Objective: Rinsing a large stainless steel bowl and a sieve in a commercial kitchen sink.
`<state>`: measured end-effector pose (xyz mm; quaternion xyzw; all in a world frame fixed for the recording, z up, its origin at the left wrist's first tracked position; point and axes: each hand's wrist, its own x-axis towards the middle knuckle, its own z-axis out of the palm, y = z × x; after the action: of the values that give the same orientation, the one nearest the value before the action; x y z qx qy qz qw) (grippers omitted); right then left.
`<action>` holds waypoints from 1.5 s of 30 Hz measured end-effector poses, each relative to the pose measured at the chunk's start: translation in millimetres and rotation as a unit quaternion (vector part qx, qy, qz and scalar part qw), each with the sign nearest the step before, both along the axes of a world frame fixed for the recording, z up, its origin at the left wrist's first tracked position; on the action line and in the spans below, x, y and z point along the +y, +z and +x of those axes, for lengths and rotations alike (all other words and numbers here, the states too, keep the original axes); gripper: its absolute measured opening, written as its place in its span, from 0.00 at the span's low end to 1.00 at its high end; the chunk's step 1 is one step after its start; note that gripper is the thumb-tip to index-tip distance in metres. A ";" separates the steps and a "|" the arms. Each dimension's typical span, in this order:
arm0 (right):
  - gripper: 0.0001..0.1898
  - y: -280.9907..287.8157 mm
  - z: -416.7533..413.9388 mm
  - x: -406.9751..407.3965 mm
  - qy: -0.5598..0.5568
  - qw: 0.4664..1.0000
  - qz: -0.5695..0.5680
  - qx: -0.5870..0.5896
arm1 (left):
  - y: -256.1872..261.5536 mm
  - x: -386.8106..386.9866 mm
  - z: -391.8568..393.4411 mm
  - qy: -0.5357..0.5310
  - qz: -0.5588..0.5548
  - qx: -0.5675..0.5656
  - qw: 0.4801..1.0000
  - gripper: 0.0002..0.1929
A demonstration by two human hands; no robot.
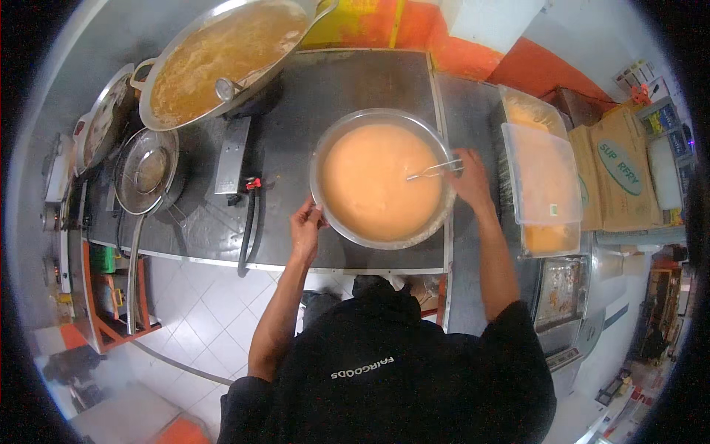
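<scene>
A wide metal bowl of smooth orange batter stands on the dark worktop in front of me. My left hand grips the bowl's rim at its lower left. At the right rim, my right hand holds a metal whisk or similar wire utensil, whose tip is at the batter's surface. Its exact kind cannot be told.
At the upper left a large two-handled pan holds bubbling oil, with a dial thermometer at its rim. A long-handled strainer lies left, its handle over the edge. Lidded plastic containers and a cardboard box stand right.
</scene>
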<state>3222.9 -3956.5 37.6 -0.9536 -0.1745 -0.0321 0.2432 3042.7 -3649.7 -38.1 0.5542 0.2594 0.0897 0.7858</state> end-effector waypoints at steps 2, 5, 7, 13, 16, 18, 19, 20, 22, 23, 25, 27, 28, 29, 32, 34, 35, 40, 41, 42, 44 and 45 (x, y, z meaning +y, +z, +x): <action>0.24 18.1 5.1 4.1 0.039 0.995 -0.080 0.048 | 0.0 -9.7 -7.0 0.014 0.007 -0.009 1.000 0.18; 0.18 40.8 -3.7 21.2 0.108 0.961 -0.221 0.128 | -0.6 -22.9 -16.5 0.035 0.010 -0.010 0.999 0.19; 0.15 52.5 -20.3 26.9 0.148 0.941 -0.269 0.139 | -0.6 -30.4 -23.5 0.043 0.010 -0.004 0.999 0.20; 0.08 90.3 -57.7 18.9 0.081 0.947 -0.311 0.009 | -0.8 -35.6 -29.3 0.056 -0.035 -0.033 0.997 0.19; 0.09 114.0 -70.3 13.3 0.036 0.956 -0.291 0.022 | -1.2 -30.2 -28.4 0.050 -0.083 -0.034 0.995 0.17; 0.09 128.1 -78.2 9.0 0.051 0.967 -0.245 -0.039 | -2.0 -27.2 -28.1 0.034 -0.101 -0.026 0.994 0.18; 0.09 132.0 -80.0 8.2 0.059 0.968 -0.237 -0.052 | -2.5 -26.3 -27.7 0.026 -0.102 -0.043 0.993 0.18; 0.10 134.3 -81.5 7.3 0.037 0.965 -0.252 -0.066 | -3.1 -25.6 -27.6 0.028 -0.109 -0.050 0.992 0.18; 0.11 132.6 -81.2 6.6 0.015 0.960 -0.268 -0.079 | -4.5 -25.0 -27.4 0.029 -0.117 -0.056 0.991 0.18; 0.12 128.3 -79.5 7.9 -0.004 0.953 -0.283 -0.111 | -5.1 -25.0 -27.3 0.030 -0.119 -0.053 0.991 0.18; 0.14 116.6 -74.1 9.3 -0.024 0.943 -0.300 -0.140 | -6.1 -24.9 -27.3 0.029 -0.123 -0.049 0.991 0.17; 0.14 102.6 -65.5 11.8 -0.005 0.929 -0.308 -0.204 | -6.7 -24.5 -27.1 0.032 -0.131 -0.037 0.990 0.17; 0.14 94.6 -62.1 14.5 -0.001 0.930 -0.308 -0.199 | -6.9 -24.5 -26.8 0.026 -0.131 -0.055 0.990 0.17; 0.14 87.3 -58.5 16.8 0.008 0.927 -0.320 -0.194 | -7.2 -24.2 -26.9 0.027 -0.133 -0.057 0.989 0.17; 0.15 68.1 -53.9 20.8 0.019 0.937 -0.326 -0.123 | -7.8 -23.6 -26.9 0.031 -0.131 -0.060 0.989 0.17; 0.15 57.7 -50.8 19.9 0.023 0.946 -0.318 -0.054 | -8.3 -23.5 -27.2 0.032 -0.128 -0.060 0.989 0.16; 0.14 52.8 -48.5 18.9 0.039 0.954 -0.297 -0.014 | -8.4 -23.5 -27.4 0.026 -0.130 -0.059 0.989 0.18; 0.13 34.4 -31.6 14.5 0.125 0.978 -0.142 0.083 | -6.2 -18.4 -27.3 0.013 -0.127 -0.053 0.990 0.17; 0.13 34.2 -26.3 12.1 0.191 0.972 -0.095 0.096 | -5.3 -15.1 -25.8 -0.004 -0.126 -0.052 0.991 0.17; 0.14 35.3 -20.7 8.3 0.248 0.956 -0.078 0.139 | -4.0 -10.8 -24.3 -0.016 -0.126 -0.028 0.991 0.18; 0.15 39.8 -12.4 -7.5 0.157 0.955 0.012 0.251 | -1.2 2.0 -17.7 -0.044 -0.100 -0.035 0.993 0.18; 0.17 40.5 -9.1 -16.2 0.078 0.923 0.094 0.366 | 0.4 10.0 -12.7 -0.062 -0.077 -0.006 0.995 0.18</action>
<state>3213.8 -3972.7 78.1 -0.8553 -0.1434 0.3216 0.3799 3030.0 -3639.7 -37.6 0.5064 0.2255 0.0235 0.8319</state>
